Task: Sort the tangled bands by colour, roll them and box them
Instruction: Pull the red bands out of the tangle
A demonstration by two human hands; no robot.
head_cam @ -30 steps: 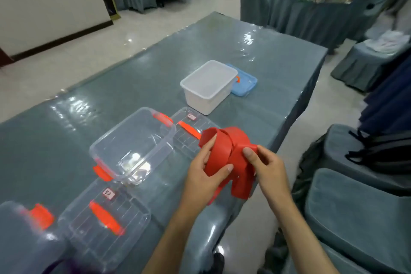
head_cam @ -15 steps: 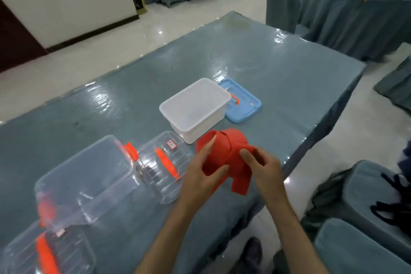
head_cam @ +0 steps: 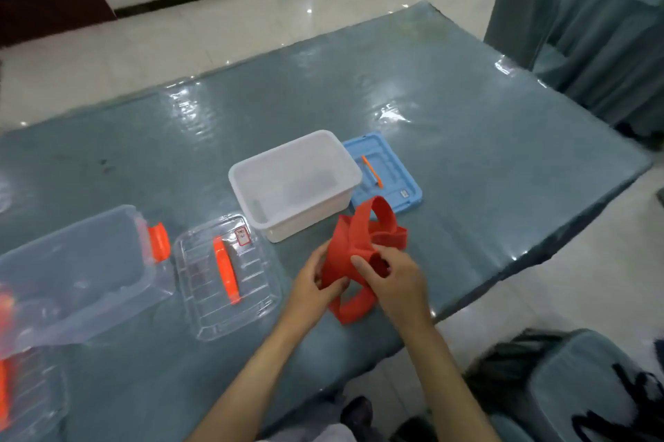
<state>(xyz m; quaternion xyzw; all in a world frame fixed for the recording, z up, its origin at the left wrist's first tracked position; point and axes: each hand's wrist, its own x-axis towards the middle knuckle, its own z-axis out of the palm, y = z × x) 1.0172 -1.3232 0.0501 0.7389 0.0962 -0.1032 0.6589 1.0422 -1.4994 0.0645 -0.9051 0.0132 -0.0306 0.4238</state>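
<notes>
- A clear, smooth-walled plastic box (head_cam: 77,273) with an orange latch is seen at far left on the glossy table (head_cam: 467,125).
- A ribbed transparent lid (head_cam: 226,276) lies flat beside it.
- A white opaque tub (head_cam: 293,183) stands next to a blue lid (head_cam: 390,172).
- The looped red band (head_cam: 359,247), flat and matte, is pinched by the left hand (head_cam: 316,280) and gripped by the right hand (head_cam: 393,283) just above the table's near edge.
</notes>
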